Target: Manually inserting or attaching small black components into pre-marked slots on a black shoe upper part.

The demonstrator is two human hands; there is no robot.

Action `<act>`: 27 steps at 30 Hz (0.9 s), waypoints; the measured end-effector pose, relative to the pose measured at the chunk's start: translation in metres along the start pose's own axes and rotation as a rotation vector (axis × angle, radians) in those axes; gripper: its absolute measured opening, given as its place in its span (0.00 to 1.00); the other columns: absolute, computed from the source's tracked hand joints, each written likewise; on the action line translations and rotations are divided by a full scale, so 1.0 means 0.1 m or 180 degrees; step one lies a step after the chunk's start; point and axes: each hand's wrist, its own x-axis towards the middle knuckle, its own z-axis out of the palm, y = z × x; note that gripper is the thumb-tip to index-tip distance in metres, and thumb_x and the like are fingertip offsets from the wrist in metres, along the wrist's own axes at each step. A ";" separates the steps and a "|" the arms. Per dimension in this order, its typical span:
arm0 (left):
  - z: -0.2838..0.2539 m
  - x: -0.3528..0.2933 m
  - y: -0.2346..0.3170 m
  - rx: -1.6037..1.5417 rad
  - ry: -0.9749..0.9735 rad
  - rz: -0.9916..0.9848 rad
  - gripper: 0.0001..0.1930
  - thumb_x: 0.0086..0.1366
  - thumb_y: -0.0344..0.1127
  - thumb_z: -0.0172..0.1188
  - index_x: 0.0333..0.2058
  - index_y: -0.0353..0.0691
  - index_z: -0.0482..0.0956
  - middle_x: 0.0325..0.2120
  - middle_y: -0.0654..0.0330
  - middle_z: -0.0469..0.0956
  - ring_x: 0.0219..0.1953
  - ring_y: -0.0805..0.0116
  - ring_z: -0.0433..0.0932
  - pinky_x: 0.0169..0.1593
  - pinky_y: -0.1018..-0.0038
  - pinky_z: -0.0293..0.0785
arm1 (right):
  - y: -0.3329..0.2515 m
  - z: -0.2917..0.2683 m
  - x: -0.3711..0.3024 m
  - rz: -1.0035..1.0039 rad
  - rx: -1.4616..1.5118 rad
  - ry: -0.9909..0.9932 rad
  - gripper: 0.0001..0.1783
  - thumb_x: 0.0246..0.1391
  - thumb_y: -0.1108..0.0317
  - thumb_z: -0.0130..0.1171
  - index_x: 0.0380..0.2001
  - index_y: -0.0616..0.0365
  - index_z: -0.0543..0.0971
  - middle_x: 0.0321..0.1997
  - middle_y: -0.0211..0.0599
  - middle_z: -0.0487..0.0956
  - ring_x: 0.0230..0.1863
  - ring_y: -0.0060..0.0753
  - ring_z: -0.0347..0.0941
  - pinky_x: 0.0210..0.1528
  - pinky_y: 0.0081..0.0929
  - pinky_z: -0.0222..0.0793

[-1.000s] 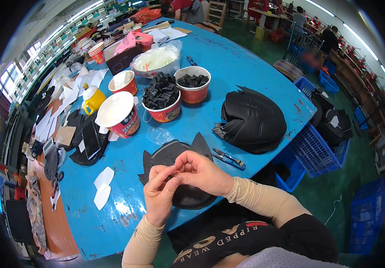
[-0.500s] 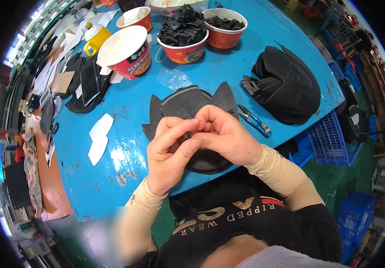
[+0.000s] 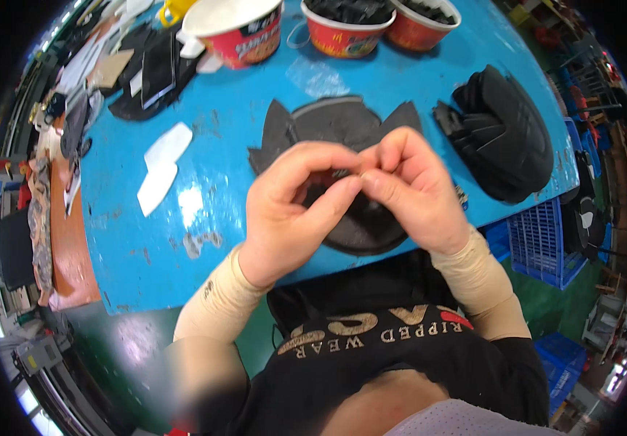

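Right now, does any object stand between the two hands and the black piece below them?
Nothing visible blocks the left hand or the right hand from the black piece below; the hands hide its middle, so I cannot judge there.

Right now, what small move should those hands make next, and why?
Probably bring the left hand and right hand down a little toward the pointed black piece: their fingertips meet in front of its middle, and it lies on the blue table. Whatever they may pinch is too small to tell.
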 end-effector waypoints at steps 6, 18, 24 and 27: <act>-0.11 0.06 0.07 0.0921 -0.0144 -0.0019 0.13 0.58 0.18 0.61 0.42 0.32 0.76 0.37 0.62 0.77 0.39 0.77 0.76 0.43 0.80 0.73 | -0.15 -0.08 0.01 0.0106 -0.0690 0.0032 0.10 0.59 0.76 0.55 0.35 0.56 0.63 0.39 0.29 0.73 0.41 0.14 0.68 0.44 0.14 0.66; -0.28 0.13 0.01 0.3283 -0.0122 0.0812 0.09 0.50 0.22 0.60 0.33 0.36 0.80 0.29 0.56 0.78 0.33 0.57 0.76 0.37 0.68 0.73 | -0.01 -0.26 0.39 -0.1559 -0.4209 -0.0201 0.11 0.49 0.79 0.58 0.32 0.59 0.67 0.28 0.40 0.73 0.31 0.47 0.73 0.35 0.36 0.68; -0.22 0.10 -0.02 0.3409 -0.0224 0.0771 0.10 0.49 0.22 0.61 0.33 0.36 0.81 0.29 0.57 0.78 0.31 0.58 0.76 0.37 0.68 0.74 | 0.00 -0.25 0.44 -0.1622 -0.4266 -0.0342 0.11 0.48 0.79 0.58 0.32 0.58 0.67 0.26 0.41 0.73 0.31 0.49 0.72 0.35 0.38 0.68; -0.22 0.09 -0.03 0.3446 -0.0229 0.0734 0.10 0.49 0.22 0.61 0.33 0.36 0.81 0.29 0.57 0.78 0.32 0.59 0.76 0.37 0.68 0.74 | 0.01 -0.24 0.44 -0.1615 -0.4260 -0.0417 0.11 0.48 0.79 0.58 0.32 0.58 0.67 0.26 0.41 0.73 0.31 0.48 0.73 0.35 0.37 0.68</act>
